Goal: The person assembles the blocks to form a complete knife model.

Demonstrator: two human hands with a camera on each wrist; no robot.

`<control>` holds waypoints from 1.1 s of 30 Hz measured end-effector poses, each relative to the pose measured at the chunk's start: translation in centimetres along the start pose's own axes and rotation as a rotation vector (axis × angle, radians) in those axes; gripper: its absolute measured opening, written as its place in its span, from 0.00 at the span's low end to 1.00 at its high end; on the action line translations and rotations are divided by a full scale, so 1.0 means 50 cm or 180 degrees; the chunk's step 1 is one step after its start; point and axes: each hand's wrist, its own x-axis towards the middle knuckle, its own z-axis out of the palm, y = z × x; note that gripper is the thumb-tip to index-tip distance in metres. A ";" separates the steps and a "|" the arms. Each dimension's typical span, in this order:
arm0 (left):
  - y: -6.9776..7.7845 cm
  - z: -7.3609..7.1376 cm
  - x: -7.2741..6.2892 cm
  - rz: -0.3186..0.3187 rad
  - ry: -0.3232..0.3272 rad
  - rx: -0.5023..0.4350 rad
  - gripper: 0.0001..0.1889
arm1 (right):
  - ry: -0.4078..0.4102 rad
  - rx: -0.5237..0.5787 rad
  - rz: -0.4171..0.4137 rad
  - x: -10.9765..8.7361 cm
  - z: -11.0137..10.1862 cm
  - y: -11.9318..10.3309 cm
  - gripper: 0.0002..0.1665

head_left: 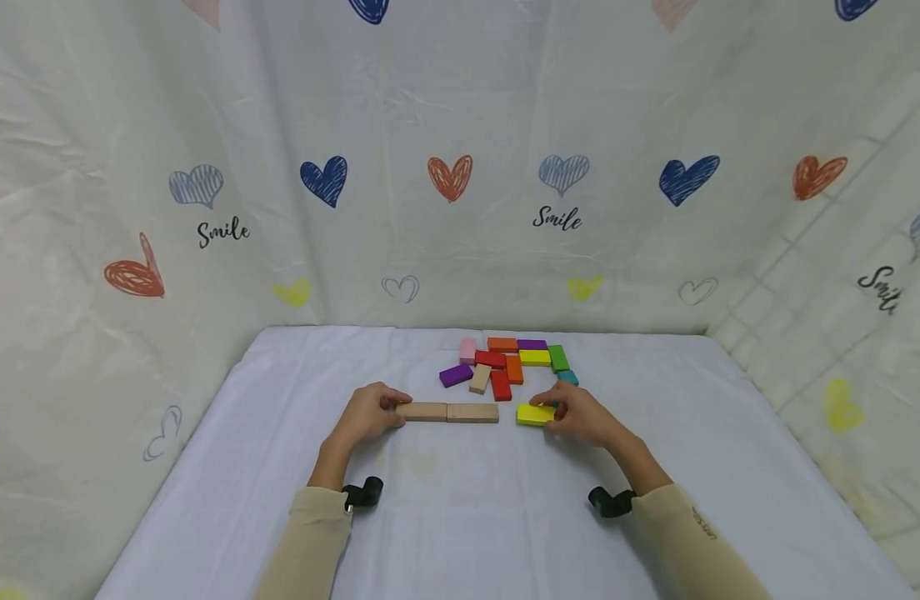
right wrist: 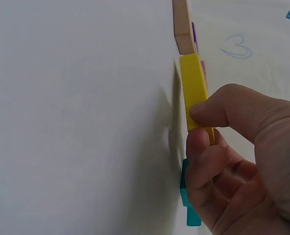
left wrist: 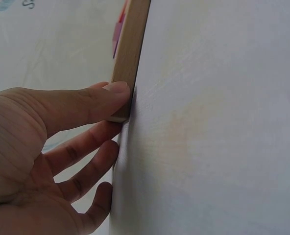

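Note:
Two plain wooden blocks (head_left: 472, 413) lie end to end in a row on the white cloth. My left hand (head_left: 368, 414) pinches the left end of the row's left block (left wrist: 129, 54) between thumb and forefinger, the other fingers loosely curled below it. In my right hand (head_left: 583, 414) is a yellow block (head_left: 533, 415), gripped at its right end by thumb and fingers. Its free end points left at the row, with a short gap between them in the head view. The right wrist view shows the yellow block (right wrist: 193, 83) with a shadow beside it on the cloth.
Behind the row lies a loose cluster of coloured blocks, among them a red block (head_left: 501, 385), a purple block (head_left: 456, 375), a second yellow block (head_left: 535, 358) and a green block (head_left: 558, 358). Teal blocks (right wrist: 185, 191) sit close by my right hand. A heart-printed curtain (head_left: 460, 250) hangs behind the table.

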 end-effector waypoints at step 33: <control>0.000 0.004 0.000 -0.0005 0.0010 0.0033 0.17 | -0.0080 -0.0119 -0.0058 0.027 0.028 -0.035 0.23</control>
